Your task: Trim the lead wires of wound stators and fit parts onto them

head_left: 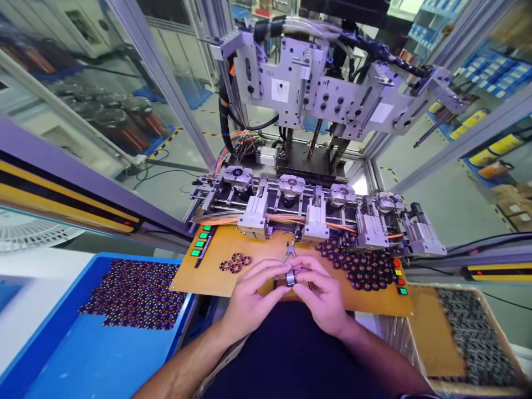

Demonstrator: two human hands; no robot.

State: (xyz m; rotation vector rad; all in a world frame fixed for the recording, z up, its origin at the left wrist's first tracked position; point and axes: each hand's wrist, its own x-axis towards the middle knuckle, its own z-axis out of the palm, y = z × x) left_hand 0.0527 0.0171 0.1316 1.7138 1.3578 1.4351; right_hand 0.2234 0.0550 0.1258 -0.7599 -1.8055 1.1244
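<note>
Both of my hands meet at the near edge of an orange work board (257, 246). My left hand (251, 296) and my right hand (320, 291) pinch a small round metal part (290, 277) between their fingertips. Just beyond the fingers lie small cutting pliers (289, 250) on the board. A small cluster of wound coil parts (235, 261) sits to the left of my hands. To the right of them spreads a larger heap of coil parts (361, 265).
A winding machine with several round fixtures (291, 185) stands behind the board, under a grey tool head (307, 83). A blue tray (62, 354) at the left holds many coil parts (135, 293). A cardboard box (440, 338) with dark parts is at the right. Green buttons (200, 243) and coloured buttons (399, 277) flank the board.
</note>
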